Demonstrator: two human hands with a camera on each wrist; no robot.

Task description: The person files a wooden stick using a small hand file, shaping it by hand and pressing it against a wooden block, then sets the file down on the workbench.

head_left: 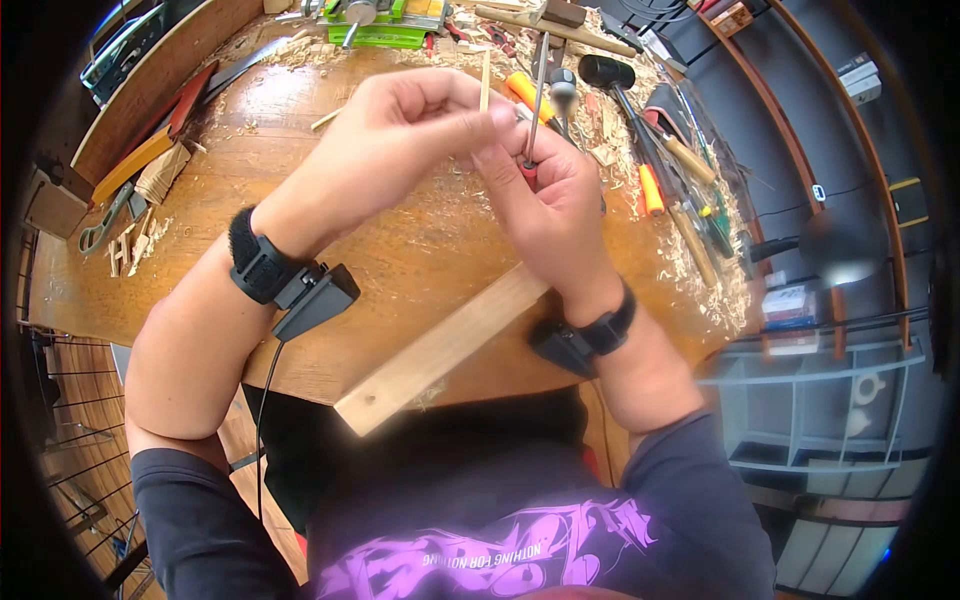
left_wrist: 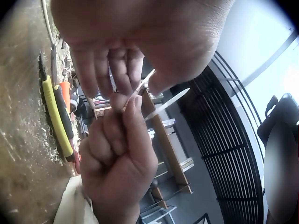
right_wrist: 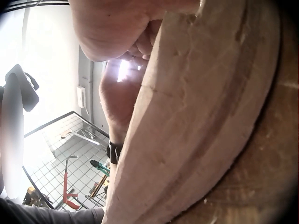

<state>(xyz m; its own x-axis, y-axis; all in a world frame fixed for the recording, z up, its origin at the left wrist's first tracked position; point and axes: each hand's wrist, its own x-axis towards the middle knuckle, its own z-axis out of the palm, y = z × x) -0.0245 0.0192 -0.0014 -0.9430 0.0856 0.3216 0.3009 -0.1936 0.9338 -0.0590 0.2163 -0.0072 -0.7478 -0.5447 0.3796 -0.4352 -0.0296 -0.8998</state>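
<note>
My left hand point(head_left: 385, 135) pinches a thin wooden stick point(head_left: 485, 82) between thumb and fingers; the stick points away from me over the bench. Close against it, the right hand point(head_left: 555, 200) grips a slim metal tool point(head_left: 541, 85) by its red handle point(head_left: 529, 170). Both hands' fingertips meet around the stick's near end, which they hide. In the left wrist view the tool's narrow, pointed blade point(left_wrist: 168, 103) sticks out past the right hand point(left_wrist: 117, 144). A flat wooden strip point(head_left: 440, 350) lies below the right hand, one end over the bench's front edge; it fills much of the right wrist view.
Wood shavings cover the bench's point(head_left: 290, 230) right and far sides. Among them lie a black mallet point(head_left: 605, 72), an orange-handled tool point(head_left: 651, 190) and several wooden handles. A green vise point(head_left: 380, 32) stands at the back. At the left are scissors point(head_left: 100, 225) and wood offcuts point(head_left: 162, 172).
</note>
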